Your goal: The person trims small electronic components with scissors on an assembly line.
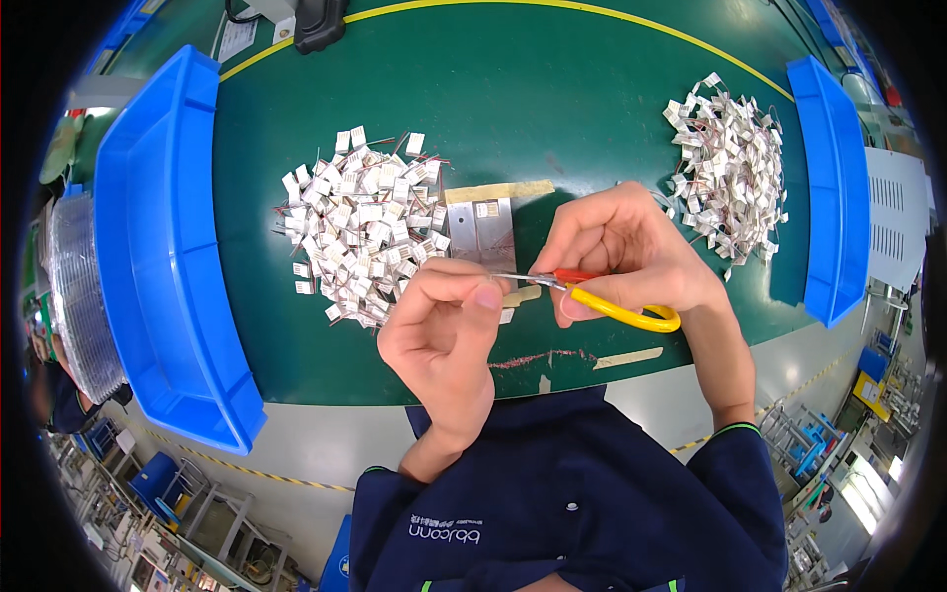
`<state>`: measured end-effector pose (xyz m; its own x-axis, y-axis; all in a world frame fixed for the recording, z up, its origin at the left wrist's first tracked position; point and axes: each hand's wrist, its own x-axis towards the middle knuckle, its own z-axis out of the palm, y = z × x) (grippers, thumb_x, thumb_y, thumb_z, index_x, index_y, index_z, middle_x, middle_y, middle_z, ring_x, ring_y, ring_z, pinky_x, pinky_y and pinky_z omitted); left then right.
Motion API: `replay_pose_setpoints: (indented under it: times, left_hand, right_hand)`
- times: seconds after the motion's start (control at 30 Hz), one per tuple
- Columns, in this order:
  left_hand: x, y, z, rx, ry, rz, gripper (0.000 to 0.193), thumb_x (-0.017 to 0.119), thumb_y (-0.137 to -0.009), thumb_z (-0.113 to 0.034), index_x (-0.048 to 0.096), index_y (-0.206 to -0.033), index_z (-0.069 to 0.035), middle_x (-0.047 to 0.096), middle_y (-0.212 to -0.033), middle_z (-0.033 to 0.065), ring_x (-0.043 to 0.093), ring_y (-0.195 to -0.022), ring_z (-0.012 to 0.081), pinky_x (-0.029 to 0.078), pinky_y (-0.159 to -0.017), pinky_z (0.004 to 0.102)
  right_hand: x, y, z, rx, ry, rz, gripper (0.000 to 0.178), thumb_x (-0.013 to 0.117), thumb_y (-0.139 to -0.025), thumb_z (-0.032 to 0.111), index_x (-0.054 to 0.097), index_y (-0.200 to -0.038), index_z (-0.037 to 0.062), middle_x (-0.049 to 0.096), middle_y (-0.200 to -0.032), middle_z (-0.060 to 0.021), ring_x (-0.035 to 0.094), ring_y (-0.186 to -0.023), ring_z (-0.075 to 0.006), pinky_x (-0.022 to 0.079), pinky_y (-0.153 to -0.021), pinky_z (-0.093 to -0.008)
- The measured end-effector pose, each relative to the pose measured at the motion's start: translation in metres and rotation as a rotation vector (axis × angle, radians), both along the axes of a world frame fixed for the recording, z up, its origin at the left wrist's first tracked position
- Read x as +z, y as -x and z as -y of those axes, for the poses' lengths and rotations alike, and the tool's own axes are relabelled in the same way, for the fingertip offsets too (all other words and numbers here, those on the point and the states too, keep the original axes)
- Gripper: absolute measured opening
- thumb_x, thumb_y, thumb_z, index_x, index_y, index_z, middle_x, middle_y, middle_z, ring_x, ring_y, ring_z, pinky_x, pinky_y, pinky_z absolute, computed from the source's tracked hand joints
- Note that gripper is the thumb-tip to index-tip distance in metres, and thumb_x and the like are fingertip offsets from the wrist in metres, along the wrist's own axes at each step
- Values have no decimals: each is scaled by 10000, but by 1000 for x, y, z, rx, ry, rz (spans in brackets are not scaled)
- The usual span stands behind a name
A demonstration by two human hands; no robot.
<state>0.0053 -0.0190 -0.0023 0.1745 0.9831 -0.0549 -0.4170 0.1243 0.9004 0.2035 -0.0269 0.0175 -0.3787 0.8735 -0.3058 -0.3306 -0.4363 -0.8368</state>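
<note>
My right hand is closed around scissors with yellow and red handles, their slim metal blades pointing left. Thumb and fingers of my left hand are pinched together by the blade tips; whatever they hold is too small and hidden to make out. Just beyond my hands lies a metal plate with beige tape at its far and near ends. A small white connector sits on that plate. Left of it spreads a pile of white connectors with thin dark and red wires.
Another heap of white wired connectors lies at the far right of the green table. Blue bins stand at the left and right edges. A tape strip sticks near the front edge. A black stand base is at the back.
</note>
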Motion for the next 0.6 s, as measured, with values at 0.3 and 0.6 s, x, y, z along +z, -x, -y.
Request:
replay_pose_setpoints:
  times: [0.3, 0.6]
  left_hand:
    - [-1, 1, 0, -28, 26, -12, 60, 642, -864, 28, 589, -843, 49, 620, -842, 99, 559, -755, 107, 441, -697, 219]
    - [-1, 5, 0, -41, 30, -31, 66, 652, -863, 20, 596, -843, 48, 622, -844, 95, 558, -743, 99, 440, -684, 217]
  right_hand:
    - [1, 2, 0, -5, -7, -10, 165, 618, -821, -59, 624, -982, -97, 700, -822, -155, 679, -692, -123, 483, -526, -167]
    - [3, 1, 0, 4, -14, 69, 158, 635, -812, -64, 657, -968, -78, 704, -775, -144, 619, -554, -57, 363, -396, -152]
